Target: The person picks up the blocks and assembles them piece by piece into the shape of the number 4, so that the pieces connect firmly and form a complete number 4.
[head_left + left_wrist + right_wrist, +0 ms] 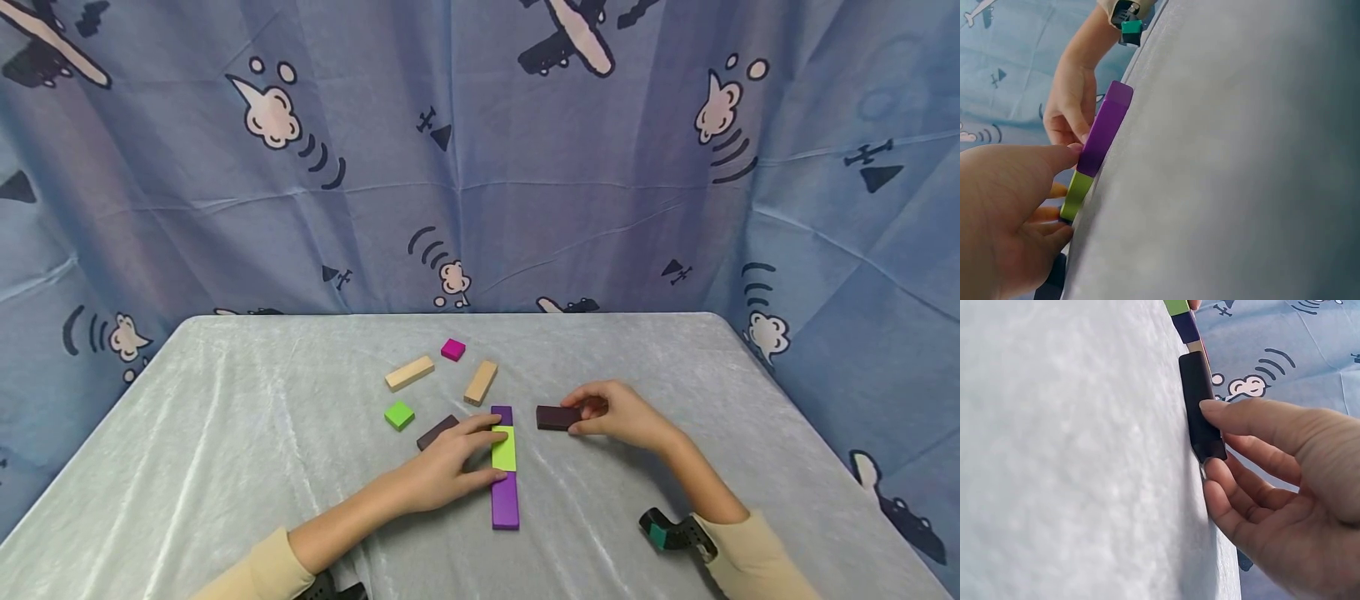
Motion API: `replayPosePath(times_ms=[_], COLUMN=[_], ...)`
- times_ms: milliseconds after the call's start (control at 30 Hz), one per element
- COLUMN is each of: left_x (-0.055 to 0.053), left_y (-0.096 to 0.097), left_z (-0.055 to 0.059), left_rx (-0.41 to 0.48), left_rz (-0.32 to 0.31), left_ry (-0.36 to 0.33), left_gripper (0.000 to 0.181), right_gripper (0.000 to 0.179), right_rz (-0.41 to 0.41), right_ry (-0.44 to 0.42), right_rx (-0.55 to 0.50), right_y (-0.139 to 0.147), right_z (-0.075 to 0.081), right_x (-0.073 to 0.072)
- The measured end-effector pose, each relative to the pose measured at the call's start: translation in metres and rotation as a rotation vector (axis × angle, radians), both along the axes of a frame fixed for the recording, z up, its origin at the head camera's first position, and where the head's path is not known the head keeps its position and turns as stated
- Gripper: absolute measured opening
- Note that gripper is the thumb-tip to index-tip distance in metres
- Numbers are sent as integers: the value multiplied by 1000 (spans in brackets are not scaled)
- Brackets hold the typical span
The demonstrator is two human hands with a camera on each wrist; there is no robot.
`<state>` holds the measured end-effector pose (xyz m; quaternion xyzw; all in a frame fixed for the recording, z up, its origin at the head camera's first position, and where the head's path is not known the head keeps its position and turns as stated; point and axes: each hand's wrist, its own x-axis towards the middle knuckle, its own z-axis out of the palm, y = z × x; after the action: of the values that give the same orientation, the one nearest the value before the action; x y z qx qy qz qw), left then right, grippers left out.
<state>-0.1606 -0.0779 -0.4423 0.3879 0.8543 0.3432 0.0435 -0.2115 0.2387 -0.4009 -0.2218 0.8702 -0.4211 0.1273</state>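
Three blocks lie end to end in a row: a long purple block nearest me, a lime-green block in the middle and a purple block at the far end. My left hand rests along the row's left side. Its thumb touches the long purple block, while its fingers reach the lime-green block. To the right of the row, my right hand pinches the right end of a dark brown block. The right wrist view shows the thumb on that block.
A second dark brown block lies partly behind my left hand. Beyond it are a green block, two wooden blocks and a magenta block. A pale cloth covers the table; a patterned curtain hangs behind.
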Motion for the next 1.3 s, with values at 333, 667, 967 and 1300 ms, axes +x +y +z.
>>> replayPosePath(times_ms=[333, 667, 967, 1300], left_x=[-7, -4, 4, 4], left_y=[0, 0, 1, 2], left_z=[-16, -9, 11, 12], left_rx=[-8, 3, -20, -37], left_rz=[-1, 1, 10, 23], left_ry=[29, 5, -43, -57], left_gripper=[56, 54, 52, 52], right_gripper=[32, 31, 31, 29], right_rz=[6, -6, -25, -17], right_ry=[10, 28, 39, 61], right_rx=[-19, -34, -30, -41], right_y=[-5, -13, -19, -21], right_z=[-3, -5, -7, -7], right_x=[1, 4, 4, 5])
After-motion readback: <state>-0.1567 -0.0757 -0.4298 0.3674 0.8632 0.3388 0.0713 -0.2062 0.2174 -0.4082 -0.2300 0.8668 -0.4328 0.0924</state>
